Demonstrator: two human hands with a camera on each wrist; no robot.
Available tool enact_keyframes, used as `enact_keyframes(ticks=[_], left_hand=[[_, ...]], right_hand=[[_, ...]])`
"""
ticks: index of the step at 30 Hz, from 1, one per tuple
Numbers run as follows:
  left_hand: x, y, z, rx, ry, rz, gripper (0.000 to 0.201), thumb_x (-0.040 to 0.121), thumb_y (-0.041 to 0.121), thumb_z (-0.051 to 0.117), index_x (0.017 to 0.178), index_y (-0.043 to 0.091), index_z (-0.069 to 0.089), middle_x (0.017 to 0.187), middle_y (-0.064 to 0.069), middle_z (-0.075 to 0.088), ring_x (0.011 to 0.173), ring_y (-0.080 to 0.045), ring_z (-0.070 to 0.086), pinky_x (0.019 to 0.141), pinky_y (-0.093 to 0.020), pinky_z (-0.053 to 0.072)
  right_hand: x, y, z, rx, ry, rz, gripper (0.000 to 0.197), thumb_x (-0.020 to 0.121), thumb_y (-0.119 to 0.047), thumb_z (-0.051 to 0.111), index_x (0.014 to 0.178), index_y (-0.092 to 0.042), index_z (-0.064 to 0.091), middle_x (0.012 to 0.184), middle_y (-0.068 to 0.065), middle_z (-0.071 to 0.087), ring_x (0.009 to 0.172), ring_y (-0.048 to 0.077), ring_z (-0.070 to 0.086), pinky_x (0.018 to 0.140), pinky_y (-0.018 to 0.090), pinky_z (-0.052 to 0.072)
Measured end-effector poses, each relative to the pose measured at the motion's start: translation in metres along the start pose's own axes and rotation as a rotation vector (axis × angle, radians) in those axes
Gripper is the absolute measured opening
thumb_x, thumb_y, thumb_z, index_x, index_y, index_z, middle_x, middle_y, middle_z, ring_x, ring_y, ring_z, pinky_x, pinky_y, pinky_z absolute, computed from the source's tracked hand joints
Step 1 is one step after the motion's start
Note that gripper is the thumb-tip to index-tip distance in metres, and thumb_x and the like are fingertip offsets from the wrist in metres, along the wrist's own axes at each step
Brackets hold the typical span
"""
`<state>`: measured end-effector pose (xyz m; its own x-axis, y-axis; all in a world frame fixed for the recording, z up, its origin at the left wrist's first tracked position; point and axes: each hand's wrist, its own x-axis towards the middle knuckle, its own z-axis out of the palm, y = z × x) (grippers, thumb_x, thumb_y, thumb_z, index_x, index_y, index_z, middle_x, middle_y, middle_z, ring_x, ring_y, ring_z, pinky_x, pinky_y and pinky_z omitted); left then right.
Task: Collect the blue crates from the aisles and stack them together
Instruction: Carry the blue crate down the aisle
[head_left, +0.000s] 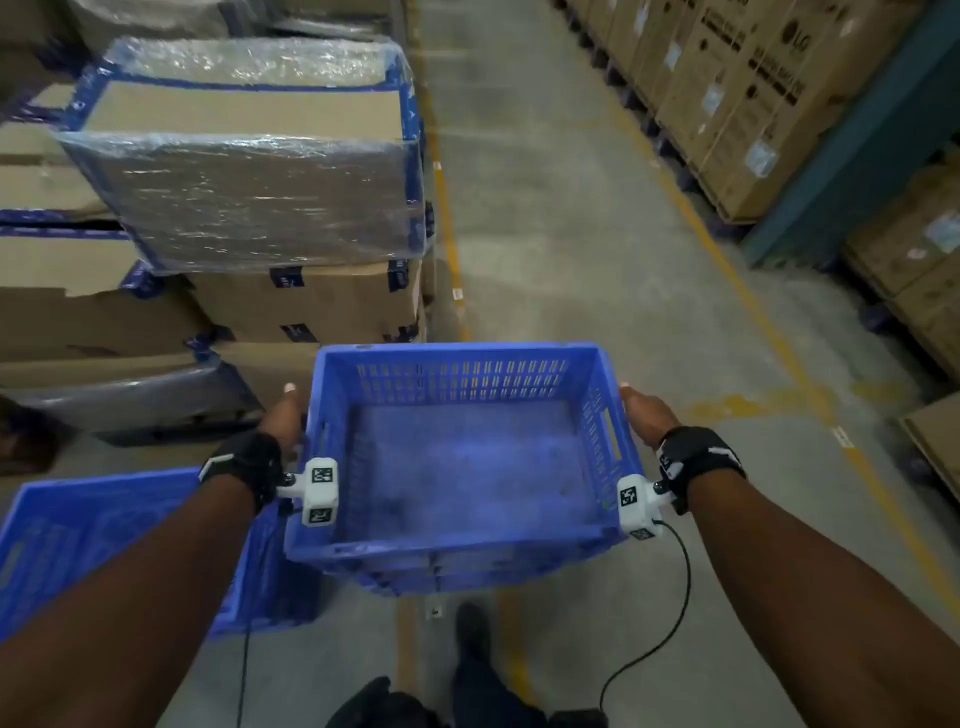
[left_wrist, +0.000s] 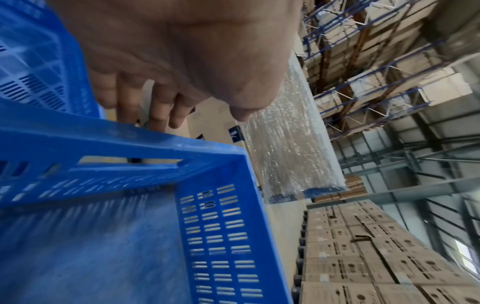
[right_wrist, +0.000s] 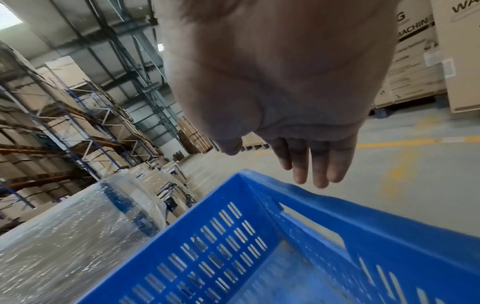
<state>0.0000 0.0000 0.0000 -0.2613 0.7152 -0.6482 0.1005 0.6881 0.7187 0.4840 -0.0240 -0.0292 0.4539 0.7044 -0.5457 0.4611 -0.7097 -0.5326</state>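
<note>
Crate (head_left: 457, 467): blue, nothing inside, sits on top of more blue crates on the floor (head_left: 597, 234).
Left hand (head_left: 283, 415): beside the crate's left wall, fingers straight, grip released.
Right hand (head_left: 644, 413): beside the right wall, fingers straight, grip released.
Second crate (head_left: 78, 525): blue, low on the left.
Boxes (head_left: 249, 171): wrapped, left of the aisle.

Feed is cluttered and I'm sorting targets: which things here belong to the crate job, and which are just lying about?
Job:
- blue crate between left hand and right hand
- second crate, lower left

Lying about:
- wrapped pallet
- cardboard boxes
- yellow floor lines
</note>
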Motion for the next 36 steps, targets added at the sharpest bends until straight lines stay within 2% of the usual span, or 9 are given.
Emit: enact_keyframes(ticks=[3,7,11,16,20,23,26,29,36], left_hand=[[0.025,-0.008,-0.002,-0.03,-0.01,-0.113,0.07,0.101,0.065,0.023,0.127,0.011,0.059,0.123,-0.015,0.06,0.097,-0.03,0.06,0.081,-0.033,0.039],[0.051,-0.016,0.005,-0.111,-0.076,-0.173,0.077,0.101,0.066,0.021,0.132,0.004,0.053,0.085,-0.015,0.057,0.063,-0.025,0.057,0.06,-0.033,0.048],[0.056,-0.012,0.006,-0.131,-0.163,-0.255,0.091,0.099,0.068,0.019,0.147,-0.008,0.035,0.086,-0.02,0.052,0.057,-0.035,0.062,0.036,-0.034,0.052],[0.054,-0.011,0.004,-0.152,-0.278,-0.38,0.104,0.091,0.078,0.021,0.143,-0.011,0.038,0.097,-0.027,0.065,0.094,-0.044,0.066,0.071,-0.043,0.051],[0.046,-0.008,0.01,-0.154,-0.272,-0.37,0.099,0.088,0.081,0.026,0.133,-0.004,0.046,0.107,-0.026,0.065,0.075,-0.038,0.072,0.05,-0.038,0.057],[0.043,-0.007,0.015,-0.165,-0.203,-0.316,0.081,0.093,0.074,0.03,0.111,-0.001,0.054,0.091,-0.019,0.06,0.065,-0.03,0.067,0.04,-0.03,0.052],[0.051,-0.013,0.017,-0.204,-0.145,-0.197,0.062,0.096,0.068,0.036,0.076,0.011,0.049,0.06,-0.005,0.04,0.034,-0.014,0.041,0.034,-0.016,0.033],[0.06,-0.022,0.015,-0.219,-0.169,-0.202,0.062,0.091,0.074,0.039,0.067,0.017,0.037,0.048,0.004,0.028,0.031,-0.008,0.021,0.034,-0.013,0.013],[0.054,-0.027,0.012,-0.121,-0.101,-0.229,0.072,0.074,0.092,0.041,0.061,0.022,0.032,0.047,0.005,0.023,0.033,-0.01,0.014,0.042,-0.015,0.01]], right_hand=[[0.048,0.026,0.008,0.117,-0.107,0.113,0.1,0.072,-0.089,0.038,0.124,-0.008,0.065,0.124,0.016,0.068,0.101,0.035,0.069,0.094,0.051,0.055],[0.004,-0.008,0.004,0.344,-0.269,0.221,0.061,0.101,-0.064,0.031,0.09,-0.009,0.056,0.08,0.012,0.057,0.063,0.026,0.055,0.059,0.034,0.05],[0.015,-0.009,0.007,0.512,-0.407,0.357,0.073,0.095,-0.073,0.029,0.089,-0.005,0.054,0.084,0.017,0.059,0.07,0.032,0.058,0.061,0.035,0.044],[0.025,-0.004,0.012,0.617,-0.54,0.401,0.097,0.083,-0.086,0.03,0.115,0.0,0.061,0.108,0.026,0.072,0.091,0.042,0.073,0.075,0.041,0.054],[0.023,-0.008,0.01,0.563,-0.494,0.393,0.096,0.08,-0.088,0.032,0.099,0.001,0.063,0.09,0.021,0.075,0.066,0.033,0.073,0.054,0.031,0.053],[0.022,-0.008,0.011,0.57,-0.42,0.353,0.083,0.077,-0.09,0.037,0.069,-0.009,0.05,0.053,0.009,0.05,0.038,0.023,0.045,0.044,0.025,0.034],[0.02,-0.007,0.012,0.587,-0.415,0.336,0.077,0.071,-0.095,0.039,0.06,-0.018,0.036,0.047,0.001,0.023,0.036,0.017,0.02,0.042,0.021,0.017],[0.013,-0.011,0.013,0.57,-0.378,0.339,0.078,0.069,-0.098,0.035,0.058,-0.021,0.031,0.046,-0.001,0.018,0.035,0.015,0.015,0.042,0.019,0.013],[0.001,-0.018,0.018,0.468,-0.263,0.273,0.078,0.069,-0.099,0.03,0.061,-0.022,0.031,0.048,-0.002,0.019,0.038,0.014,0.014,0.042,0.018,0.015]])
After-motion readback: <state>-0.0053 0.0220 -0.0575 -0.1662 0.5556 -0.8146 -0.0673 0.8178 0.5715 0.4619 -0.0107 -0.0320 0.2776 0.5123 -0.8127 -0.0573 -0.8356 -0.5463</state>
